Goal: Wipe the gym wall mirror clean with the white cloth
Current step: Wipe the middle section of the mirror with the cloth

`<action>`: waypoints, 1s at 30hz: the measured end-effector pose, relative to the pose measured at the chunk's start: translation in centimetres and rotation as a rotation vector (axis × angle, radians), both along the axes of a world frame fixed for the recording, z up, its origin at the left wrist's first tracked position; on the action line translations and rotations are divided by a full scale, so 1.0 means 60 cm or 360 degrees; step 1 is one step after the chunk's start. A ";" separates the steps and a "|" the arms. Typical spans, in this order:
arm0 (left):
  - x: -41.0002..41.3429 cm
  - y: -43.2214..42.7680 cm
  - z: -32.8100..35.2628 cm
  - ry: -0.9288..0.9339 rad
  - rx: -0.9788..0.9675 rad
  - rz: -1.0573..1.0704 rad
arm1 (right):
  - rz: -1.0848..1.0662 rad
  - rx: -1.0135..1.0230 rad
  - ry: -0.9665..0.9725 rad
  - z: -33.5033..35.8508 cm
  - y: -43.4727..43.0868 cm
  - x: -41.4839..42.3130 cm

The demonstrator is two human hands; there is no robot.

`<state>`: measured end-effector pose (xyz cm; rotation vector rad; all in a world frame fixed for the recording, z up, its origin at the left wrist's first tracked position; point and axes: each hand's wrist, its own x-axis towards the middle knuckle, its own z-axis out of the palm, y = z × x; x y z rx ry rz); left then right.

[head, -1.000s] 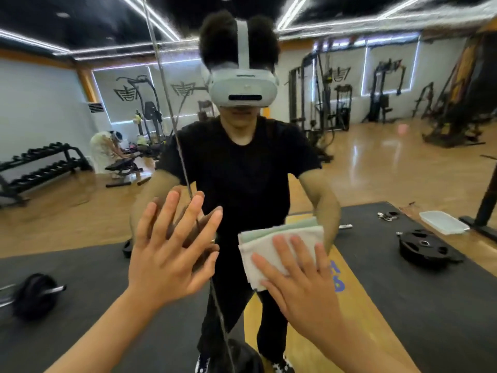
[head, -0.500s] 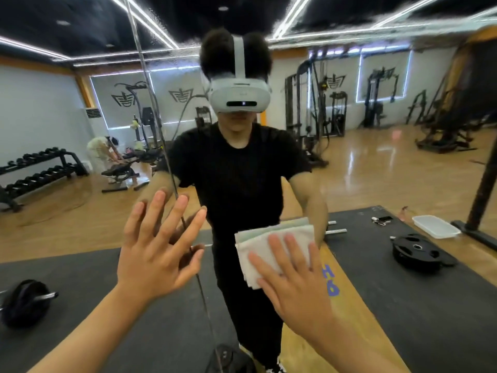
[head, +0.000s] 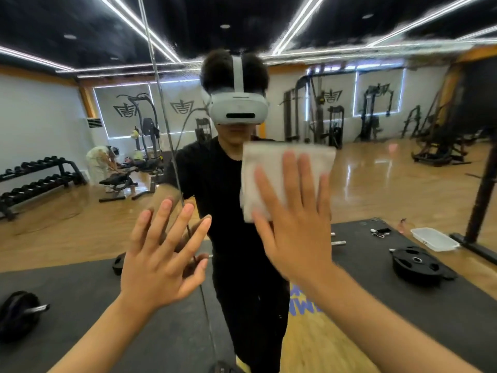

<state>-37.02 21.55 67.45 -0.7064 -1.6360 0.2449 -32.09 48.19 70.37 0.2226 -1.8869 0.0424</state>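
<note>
Two hands are set on the mirror [head: 390, 184]: the right hand [head: 295, 235] is pressed flat, fingers straight and apart, on the white cloth [head: 269, 170], which lies up-left of the palm. The left hand [head: 161, 262], fingers spread, is rested bare beside the seam [head: 166, 130]; open glass is seen right and above.

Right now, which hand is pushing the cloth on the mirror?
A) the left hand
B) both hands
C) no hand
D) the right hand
D: the right hand lies on the cloth with straight, spread fingers, while the left hand is spread off to the side, clear of the cloth.
</note>
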 end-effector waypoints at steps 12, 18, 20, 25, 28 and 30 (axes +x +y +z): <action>-0.004 -0.001 -0.002 0.0036 -0.0012 -0.0017 | 0.0015 -0.0031 0.0124 0.111 0.045 -0.017; -0.007 -0.002 -0.003 0.0033 -0.0019 0.0004 | -0.0113 -0.0128 0.0079 0.005 0.014 -0.023; -0.006 -0.001 -0.004 0.0037 -0.0013 0.0014 | -0.0061 0.0019 -0.0073 -0.107 0.022 -0.009; -0.004 0.000 -0.002 0.0052 -0.0001 0.0001 | -0.0013 0.0030 -0.0186 -0.110 0.036 0.019; -0.003 -0.002 -0.003 0.0044 -0.0009 0.0014 | -0.0018 -0.0190 -0.0013 0.068 0.016 0.002; -0.004 -0.002 -0.001 0.0051 -0.0020 0.0016 | -0.0002 -0.0369 0.0127 0.155 0.012 -0.016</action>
